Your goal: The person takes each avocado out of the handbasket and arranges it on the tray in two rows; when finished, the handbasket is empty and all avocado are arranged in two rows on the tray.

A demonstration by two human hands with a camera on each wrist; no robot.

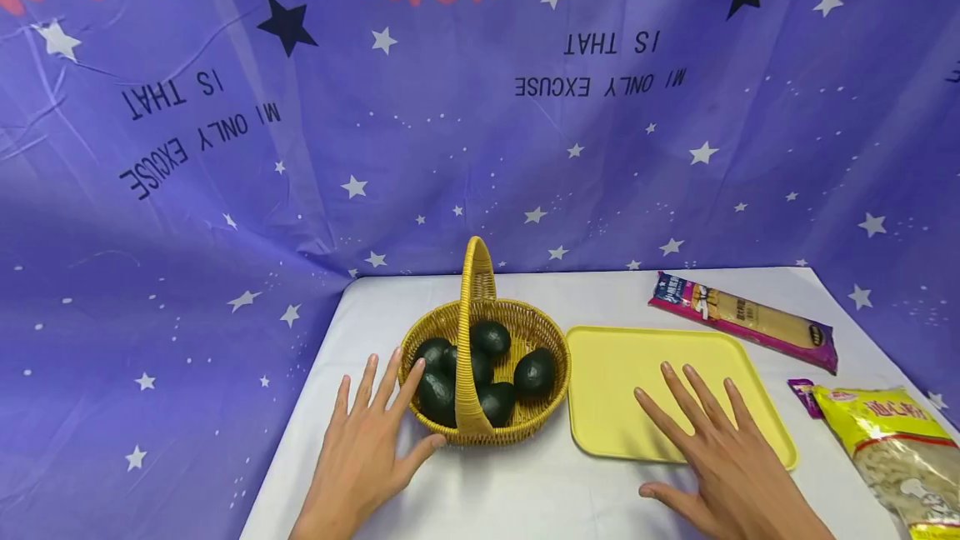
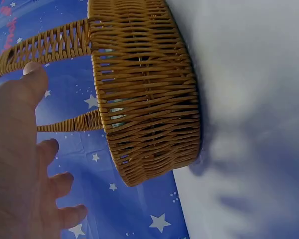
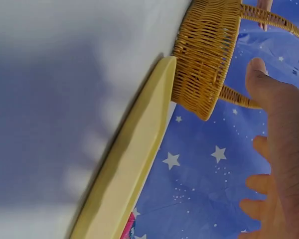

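Observation:
A woven wicker basket point(image 1: 536, 319) with a tall arched handle stands on the table, holding several dark green avocados point(image 1: 535, 372). To its right lies a yellow rectangular tray point(image 1: 607, 390), its edge close against the basket. My left hand point(image 1: 367, 448) hovers at the basket's left front side with fingers spread, holding nothing. In the left wrist view the thumb point(image 2: 36, 82) shows near the basket's handle. Over the front right part of the tray is my right hand point(image 1: 720, 465), fingers spread and holding nothing. The right wrist view shows its thumb point(image 3: 259, 74) pointing toward the basket.
A long pink and blue packet of noodles point(image 1: 742, 319) lies behind the tray. At the right edge rests a yellow-topped clear bag point(image 1: 896, 448), with a small purple packet point(image 1: 804, 398) beside it. A blue-purple star-printed cloth point(image 1: 450, 107) hangs behind the white table point(image 1: 540, 498).

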